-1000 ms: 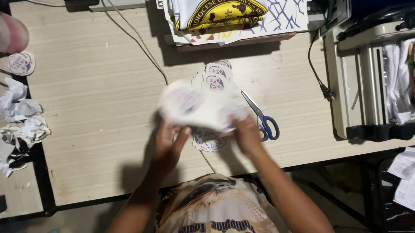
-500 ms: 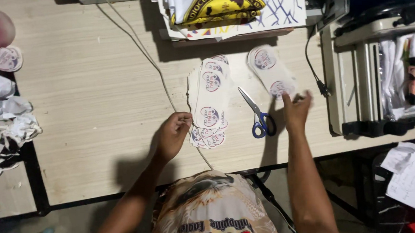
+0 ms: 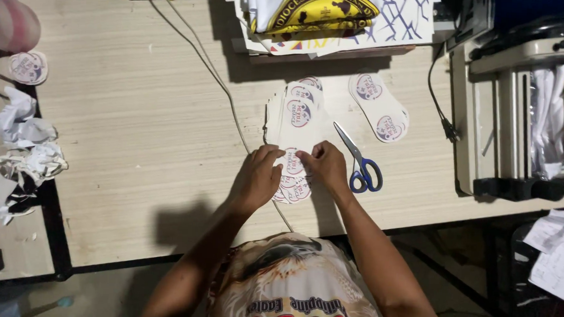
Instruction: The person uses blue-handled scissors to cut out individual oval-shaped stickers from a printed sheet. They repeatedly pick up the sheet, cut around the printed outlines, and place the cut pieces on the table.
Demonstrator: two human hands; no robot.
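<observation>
pale wood-grain table (image 3: 137,127), both hands on sticker stack (image 3: 298,115), perhaps pinching

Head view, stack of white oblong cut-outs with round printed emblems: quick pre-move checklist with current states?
1. Both hands on the stack of white oblong cut-outs with round printed emblems: ok, left hand and right hand touch its near end.
2. Grip on the top sheet: cannot tell, fingertips hide the edge.
3. Stack squared up: not ok, the sheets fan out at the near end.
4. Blue-handled scissors apart from the hands: ok, lying just right of the right hand, blades shut.
5. Thin grey cable away from the stack: not ok, it runs under the near end.
6. Separate white two-emblem cut-out: ok, lies apart, flat.
</observation>
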